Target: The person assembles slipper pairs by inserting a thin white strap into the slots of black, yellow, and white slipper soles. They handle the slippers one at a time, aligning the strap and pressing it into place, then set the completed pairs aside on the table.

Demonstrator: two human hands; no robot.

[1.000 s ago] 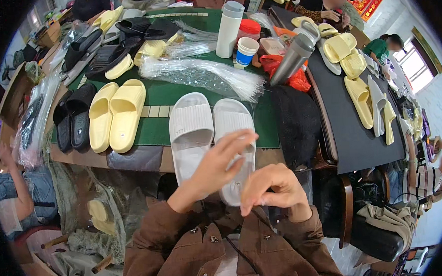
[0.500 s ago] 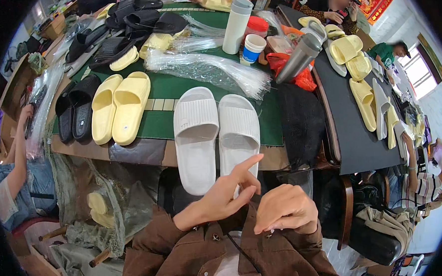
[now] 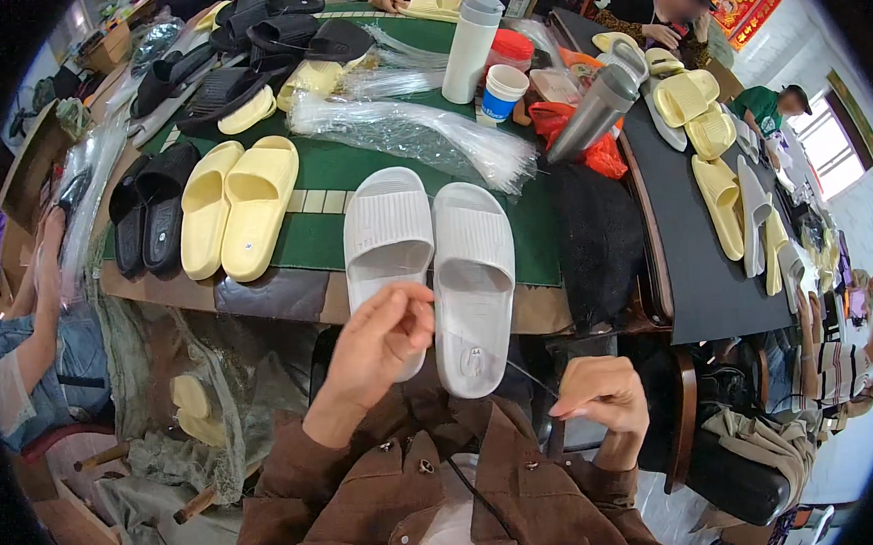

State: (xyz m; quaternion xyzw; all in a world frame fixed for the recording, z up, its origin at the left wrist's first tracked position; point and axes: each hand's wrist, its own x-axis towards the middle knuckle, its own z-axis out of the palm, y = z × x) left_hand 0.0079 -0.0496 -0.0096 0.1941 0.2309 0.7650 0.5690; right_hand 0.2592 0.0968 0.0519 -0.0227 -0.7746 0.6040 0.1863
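Note:
A pair of light grey-white slide slippers lies side by side at the table's front edge, heels jutting toward me. My left hand (image 3: 370, 353) is over the heel half of the left slipper (image 3: 387, 216). Its fingers are curled in a pinch, and whatever they hold, if anything, is too small to make out. The right slipper (image 3: 473, 280) shows its footbed, with a small mark at the heel. To the right of it, apart from both slippers, my right hand (image 3: 604, 402) is closed with thumb against fingers. A thin dark cord (image 3: 531, 374) runs close to its fingertips.
Yellow slippers (image 3: 260, 208) and black slippers (image 3: 165, 208) stand to the left. Behind are clear plastic strips (image 3: 410, 136), a white bottle (image 3: 472, 49), a tub (image 3: 502, 93) and a steel tumbler (image 3: 594, 111). More slippers line the dark table (image 3: 691, 230) at right. Other people sit around.
My left hand has drawn left and curled its extended index finger, uncovering the right slipper's heel. My right hand has moved right, away from the left one.

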